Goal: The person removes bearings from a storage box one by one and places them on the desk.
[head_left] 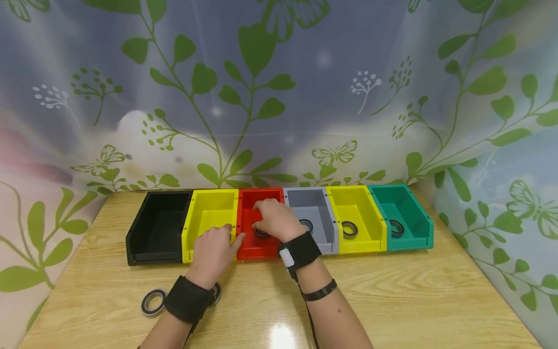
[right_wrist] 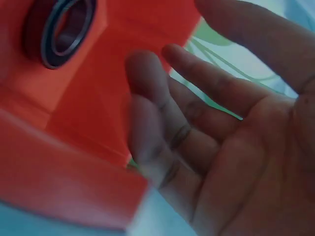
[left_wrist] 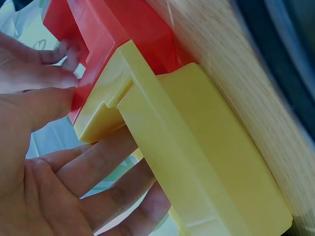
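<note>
My left hand (head_left: 213, 253) is at the left yellow bin (head_left: 214, 199). In the left wrist view its fingers reach over the front of this bin, loosely bent, and the thumb touches the edge where the yellow and red bins meet. No object shows in that hand; its fingertips are partly hidden. Over the red bin (head_left: 261, 251) hovers my right hand (head_left: 275, 219), fingers spread and slightly bent. Nothing is in its grasp in the right wrist view. A black-and-silver ball bearing (right_wrist: 37, 42) lies inside the red bin, apart from the fingers.
Single bearings lie in the grey bin (head_left: 329, 228), the right yellow bin (head_left: 378, 223) and the green bin (head_left: 424, 228). A black bin (head_left: 152, 257) ends the row at left. On the table (head_left: 392, 300) lie one bearing (head_left: 144, 305) and another (head_left: 217, 293), partly behind my left wrist.
</note>
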`<state>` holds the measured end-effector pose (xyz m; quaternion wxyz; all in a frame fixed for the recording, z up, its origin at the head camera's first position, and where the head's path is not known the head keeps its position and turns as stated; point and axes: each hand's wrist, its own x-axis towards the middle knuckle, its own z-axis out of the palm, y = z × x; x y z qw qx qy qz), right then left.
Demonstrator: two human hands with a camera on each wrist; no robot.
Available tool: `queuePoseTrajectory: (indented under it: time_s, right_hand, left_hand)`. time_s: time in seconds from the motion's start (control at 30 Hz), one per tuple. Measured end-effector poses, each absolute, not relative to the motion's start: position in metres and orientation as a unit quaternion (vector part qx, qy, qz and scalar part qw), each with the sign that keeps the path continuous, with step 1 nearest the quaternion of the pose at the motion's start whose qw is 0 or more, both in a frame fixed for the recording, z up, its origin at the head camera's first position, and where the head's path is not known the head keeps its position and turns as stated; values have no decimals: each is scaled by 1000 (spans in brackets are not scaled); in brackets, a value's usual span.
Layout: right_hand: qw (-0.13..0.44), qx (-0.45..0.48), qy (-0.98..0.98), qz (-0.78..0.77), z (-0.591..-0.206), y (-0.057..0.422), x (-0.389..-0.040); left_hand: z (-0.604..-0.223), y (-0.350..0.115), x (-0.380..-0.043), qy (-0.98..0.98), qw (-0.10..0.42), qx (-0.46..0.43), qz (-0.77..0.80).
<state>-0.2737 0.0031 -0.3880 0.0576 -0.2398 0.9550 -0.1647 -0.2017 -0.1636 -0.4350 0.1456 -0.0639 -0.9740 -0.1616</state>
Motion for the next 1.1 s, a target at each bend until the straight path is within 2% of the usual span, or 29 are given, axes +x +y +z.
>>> queuePoseTrajectory:
  time_s: [0.57, 0.9, 1.1]
  right_hand:
    - [20, -236, 971, 40, -413, -15, -268]
    - [20, -220, 973, 71, -416, -19, -264]
    - [41, -212, 971, 98, -417, -22, -265]
  left_hand:
    - [-434, -164, -202, -974, 130, -56, -175]
    - [-435, -163, -201, -975, 130, -56, -170]
    - [-435, -163, -202, -975, 130, -56, -171]
